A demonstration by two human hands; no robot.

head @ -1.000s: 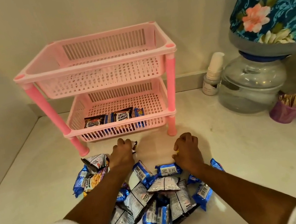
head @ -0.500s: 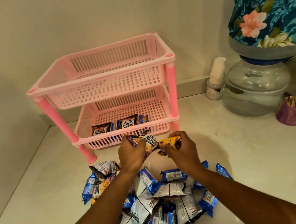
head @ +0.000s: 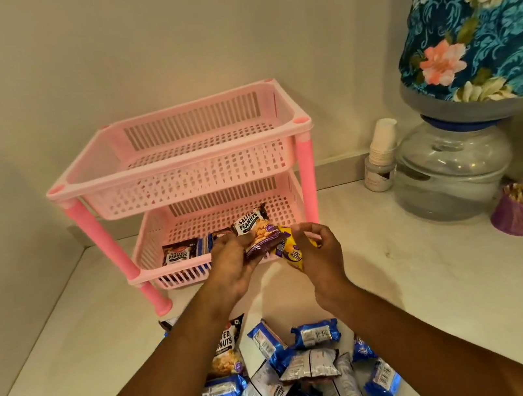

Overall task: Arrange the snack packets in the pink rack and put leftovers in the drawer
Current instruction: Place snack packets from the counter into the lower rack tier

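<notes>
Counter (head: 439, 289) and pink rack (head: 180, 173) first: top shelf held nothing I could see, bottom shelf had a few packets (head: 181, 253) at its front left, just beyond my left fingertips. A second earlier both hands were down on the pile (head: 291, 374); by this frame they had come up off it, each with a packet, level with the bottom shelf's front rim. I took that as pickup done, placement next. Most of the pile was unsorted, below my wrists. No drawer in view.

Left hand (head: 233, 267): palm turned up, fingers curled round a salted peanuts packet (head: 257, 234), tilted, top edge past the fingertips toward the shelf. Right hand (head: 320, 253): fingers bent, pinching a yellow packet (head: 291, 251) that sat just under the peanuts one, touching it between the two hands.
</notes>
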